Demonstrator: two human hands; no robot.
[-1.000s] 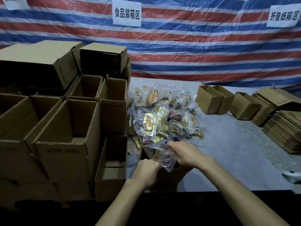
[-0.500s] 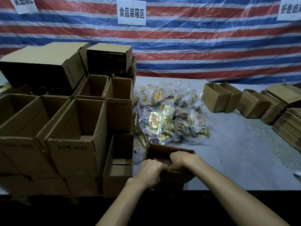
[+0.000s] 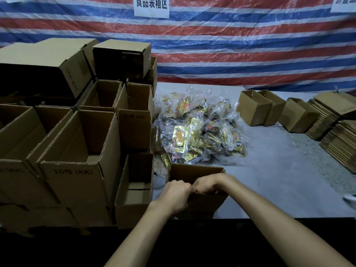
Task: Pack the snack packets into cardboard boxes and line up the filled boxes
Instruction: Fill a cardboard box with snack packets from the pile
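A small open cardboard box [image 3: 194,173] stands near the table's front edge. My left hand [image 3: 176,195] is curled over the box's near left corner and grips its rim. My right hand [image 3: 211,183] reaches over the near rim, fingers bent down inside the box and hidden; no packet shows in it. Just behind the box lies a heap of clear-wrapped gold snack packets [image 3: 200,132] on the grey table [image 3: 269,180].
Several empty open boxes [image 3: 77,151] are stacked at the left, with one small open box [image 3: 134,189] right beside mine. Three boxes [image 3: 254,106] stand at the back right, next to stacks of flat cardboard [image 3: 339,137]. A white object [image 3: 350,199] lies at the right edge.
One second ago my right hand held a clear snack packet above the box. The packet has gone down out of sight inside, and both hands now sit at the near rim.
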